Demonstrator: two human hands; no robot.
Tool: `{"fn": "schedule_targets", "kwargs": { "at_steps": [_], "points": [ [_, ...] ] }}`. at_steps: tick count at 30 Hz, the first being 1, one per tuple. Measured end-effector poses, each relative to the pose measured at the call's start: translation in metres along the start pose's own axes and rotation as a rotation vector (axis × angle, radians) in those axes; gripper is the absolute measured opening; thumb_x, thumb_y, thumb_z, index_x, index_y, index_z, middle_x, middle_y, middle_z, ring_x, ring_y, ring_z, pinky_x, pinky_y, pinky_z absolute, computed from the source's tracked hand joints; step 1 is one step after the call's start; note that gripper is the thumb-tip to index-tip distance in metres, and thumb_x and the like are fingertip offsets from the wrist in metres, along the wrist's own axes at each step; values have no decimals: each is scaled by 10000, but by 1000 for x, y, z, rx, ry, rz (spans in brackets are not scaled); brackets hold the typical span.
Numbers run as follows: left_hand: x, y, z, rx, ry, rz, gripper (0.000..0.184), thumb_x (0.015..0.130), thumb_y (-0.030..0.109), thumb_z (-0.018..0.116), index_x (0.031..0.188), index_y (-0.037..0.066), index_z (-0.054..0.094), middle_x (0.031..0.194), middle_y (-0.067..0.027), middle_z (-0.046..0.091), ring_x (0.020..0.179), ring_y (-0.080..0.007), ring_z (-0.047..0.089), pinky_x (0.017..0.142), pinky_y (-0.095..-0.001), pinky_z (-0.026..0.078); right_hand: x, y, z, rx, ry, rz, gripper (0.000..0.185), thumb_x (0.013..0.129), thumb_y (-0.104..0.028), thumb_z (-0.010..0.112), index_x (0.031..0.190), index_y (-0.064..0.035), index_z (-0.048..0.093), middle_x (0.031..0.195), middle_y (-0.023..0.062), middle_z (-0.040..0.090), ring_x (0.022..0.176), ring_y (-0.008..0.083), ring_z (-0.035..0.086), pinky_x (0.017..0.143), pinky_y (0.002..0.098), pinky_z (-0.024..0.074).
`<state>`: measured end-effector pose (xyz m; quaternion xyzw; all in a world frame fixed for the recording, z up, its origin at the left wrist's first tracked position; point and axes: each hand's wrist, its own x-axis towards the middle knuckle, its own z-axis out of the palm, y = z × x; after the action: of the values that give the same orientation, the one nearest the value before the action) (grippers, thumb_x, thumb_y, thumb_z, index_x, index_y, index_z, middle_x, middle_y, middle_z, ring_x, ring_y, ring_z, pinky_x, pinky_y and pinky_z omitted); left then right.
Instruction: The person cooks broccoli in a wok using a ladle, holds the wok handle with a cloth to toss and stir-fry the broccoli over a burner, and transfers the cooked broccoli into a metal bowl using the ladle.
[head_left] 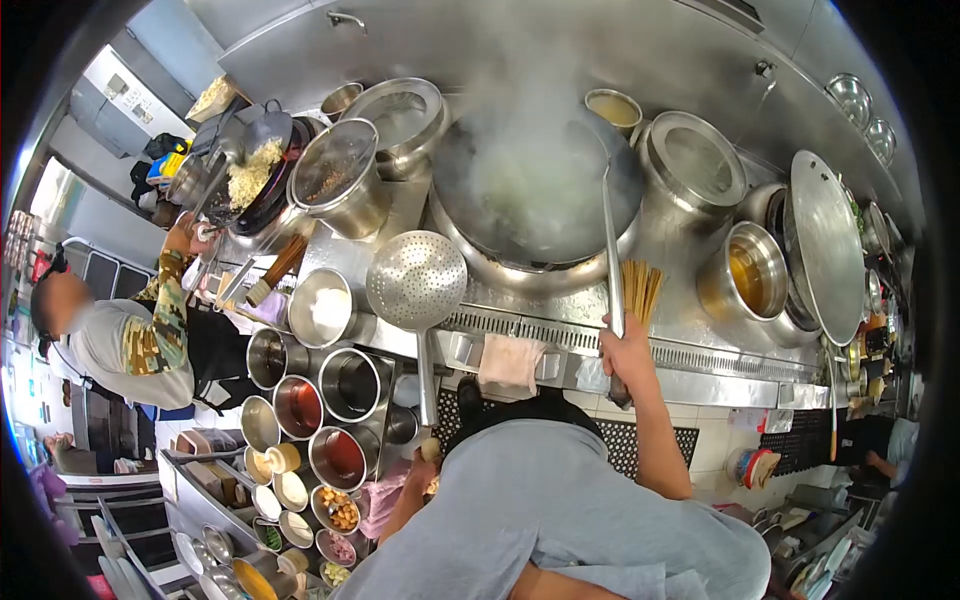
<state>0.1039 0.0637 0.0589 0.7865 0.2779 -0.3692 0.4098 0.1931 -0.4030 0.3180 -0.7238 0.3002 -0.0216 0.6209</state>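
My right hand [628, 352] is closed around the long handle of a ladle [611, 225]. The ladle's far end reaches into a large wok [470, 220], where thick steam hides the contents. At the lower left, my left hand [418, 472] is closed at the wooden end of a perforated skimmer [416, 282]. The skimmer's round, holed head lies over the front of the stove, left of the wok, and looks bare. Beside my left hand is a pink cloth [380, 503]. A bamboo brush [642, 290] stands just right of the ladle handle.
Sauce pots [337, 457] and ingredient bowls [338, 510] crowd the left side. A strainer pot [340, 180] and lidded pots [697, 165] flank the wok. Rightward are a pot of yellow-brown liquid [748, 270] and a large metal pan [826, 250]. A co-worker [130, 340] handles another wok.
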Motion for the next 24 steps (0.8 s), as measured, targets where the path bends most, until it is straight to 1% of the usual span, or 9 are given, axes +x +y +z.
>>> {"fn": "schedule_targets", "kwargs": {
  "at_steps": [4, 8, 10, 12, 14, 17, 20, 22, 24],
  "points": [
    [-8, 7, 5, -133, -36, -48, 700, 850, 195, 664, 1436, 69, 302, 1248, -216, 570, 1076, -341, 599, 847, -445, 525, -27, -13, -18, 180, -134, 77, 197, 863, -103, 594, 995, 17, 510, 591, 69, 516, 365, 136, 457, 363, 294, 365],
    [-16, 23, 3, -124, -66, -61, 709, 844, 196, 685, 1429, 65, 308, 1236, -220, 572, 1037, -340, 615, 814, -440, 538, -42, -16, -28, 268, -142, 147, 203, 859, -79, 583, 1016, 18, 497, 574, 44, 480, 355, 130, 417, 348, 287, 342],
    [19, -12, 4, 101, -39, 136, 703, 843, 196, 690, 1422, 65, 311, 1223, -219, 577, 1028, -336, 619, 796, -445, 543, -43, -15, -30, 303, -157, 172, 213, 850, -70, 578, 1024, 18, 492, 581, 38, 471, 364, 131, 417, 349, 287, 343],
    [18, -5, 2, 167, -22, 188, 697, 843, 194, 693, 1414, 66, 314, 1209, -219, 582, 1022, -335, 621, 785, -447, 545, -41, -14, -32, 318, -169, 185, 223, 842, -64, 573, 1031, 17, 489, 590, 34, 467, 373, 132, 421, 352, 290, 345],
    [-22, 39, -1, 78, -22, 96, 691, 843, 192, 693, 1408, 66, 315, 1199, -222, 585, 1020, -335, 622, 781, -447, 547, -39, -13, -33, 310, -179, 190, 231, 833, -60, 569, 1034, 17, 487, 599, 35, 467, 383, 133, 430, 355, 295, 350],
    [-26, 48, -1, -46, -46, -16, 681, 844, 193, 692, 1397, 63, 316, 1190, -230, 585, 1018, -337, 623, 770, -447, 551, -39, -16, -33, 312, -183, 218, 242, 826, -58, 568, 1040, 16, 483, 597, 36, 465, 386, 135, 432, 359, 302, 356],
    [-9, 29, -2, -41, -84, -59, 666, 851, 194, 686, 1390, 60, 319, 1199, -238, 576, 1015, -333, 623, 757, -446, 556, -40, -18, -33, 322, -195, 231, 252, 822, -59, 574, 1044, 14, 481, 598, 35, 464, 384, 135, 430, 364, 301, 358],
    [42, -27, 4, -75, -106, -11, 647, 859, 189, 676, 1385, 61, 322, 1196, -237, 575, 1008, -336, 624, 746, -454, 559, -40, -20, -32, 335, -215, 243, 254, 819, -60, 576, 1043, 12, 481, 598, 33, 462, 384, 135, 428, 367, 298, 356],
    [46, -32, 5, -172, -135, 0, 630, 866, 182, 667, 1383, 64, 325, 1188, -236, 575, 1002, -343, 624, 739, -458, 561, -41, -26, -31, 338, -237, 259, 255, 816, -58, 577, 1042, 10, 480, 598, 31, 460, 385, 135, 428, 370, 297, 357]
  ]
}}
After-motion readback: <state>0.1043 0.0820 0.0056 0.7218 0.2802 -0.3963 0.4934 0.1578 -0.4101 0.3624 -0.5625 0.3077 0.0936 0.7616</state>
